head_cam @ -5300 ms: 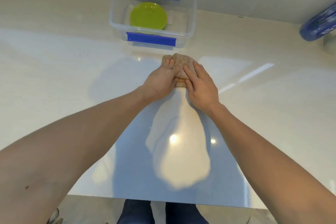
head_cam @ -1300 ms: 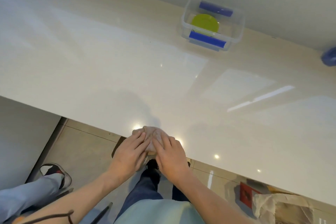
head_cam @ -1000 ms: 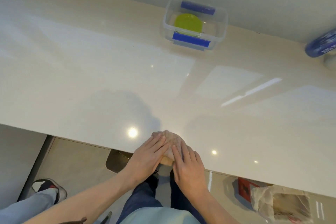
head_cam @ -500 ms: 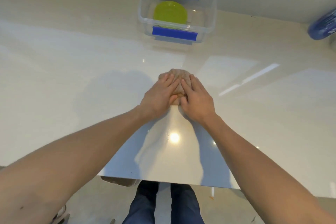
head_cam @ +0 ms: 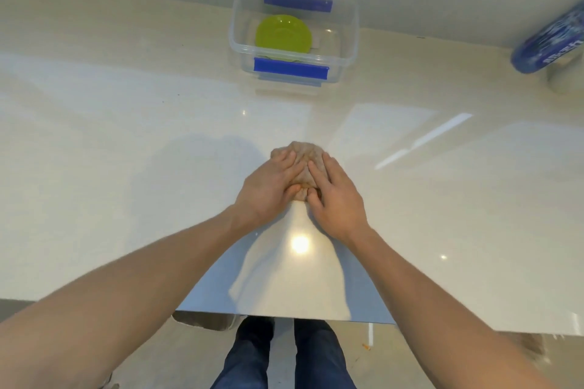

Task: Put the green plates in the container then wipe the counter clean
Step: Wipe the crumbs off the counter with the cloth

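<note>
A bunched tan cloth [head_cam: 306,157] lies on the glossy cream counter [head_cam: 126,151], mid-way between its front edge and the back wall. My left hand [head_cam: 268,189] and my right hand [head_cam: 335,196] press down on it side by side, fingers over its top. A clear plastic container [head_cam: 347,41] with blue clips stands at the back of the counter, straight ahead of the cloth. Green plates [head_cam: 283,36] lie flat inside it.
A blue cylindrical object [head_cam: 548,41] and a pale item below it sit at the far right, by the wall. The counter's front edge runs near my legs. Small dark specks [head_cam: 178,94] dot the counter left of the container.
Both hands have pushed the cloth from the counter's front edge forward toward the container, and the view has swung right so the container is straight ahead.
</note>
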